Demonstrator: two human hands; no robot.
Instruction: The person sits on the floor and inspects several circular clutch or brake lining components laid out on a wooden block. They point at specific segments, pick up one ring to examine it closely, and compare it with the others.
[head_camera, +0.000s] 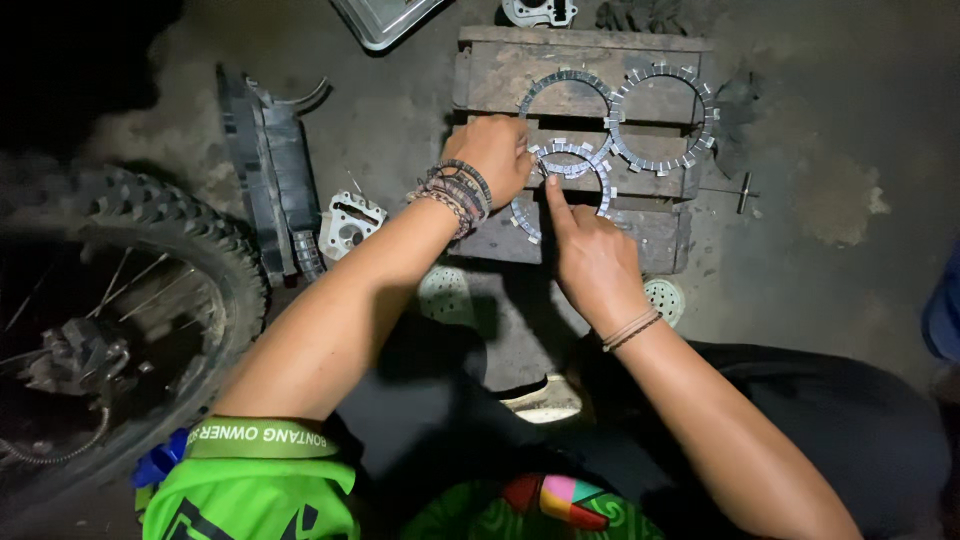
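Two hands work over a low wooden bench (660, 235) of dark slats set on a concrete floor (820, 260). Nearest you: your knees in dark cloth, a green shirt at the bottom edge, and both forearms reaching forward.

Your right hand (593, 255) lies palm down at the bench's near edge, index finger stretched forward, the rest curled loosely. The fingertip presses on the near notched ring (601, 172), a flat grey metal ring with small tabs around its rim. It pinches nothing.

Your left hand (497, 152), wrist stacked with beaded bracelets (455, 192), sits just left of that ring. Its fingers are curled together over the ring's left rim; whether they actually pinch it, you cannot tell, as the knuckles hide the tips.

Farther back on the bench lie two more rings: a darker left ring (563, 82) and a toothed right ring (662, 118), side by side and touching or overlapping where they meet. The near ring overlaps the lower edges of both.

Left of the bench on the floor: a small pale metal engine part (350, 222), then a long dark plastic panel (262, 170). A knobbly motorcycle wheel (150, 250) fills the left edge.

Right of the bench, a small T-shaped tool (744, 192) lies on the floor. At the far top, a metal tray corner (385, 20) and another metal casting (540, 12).
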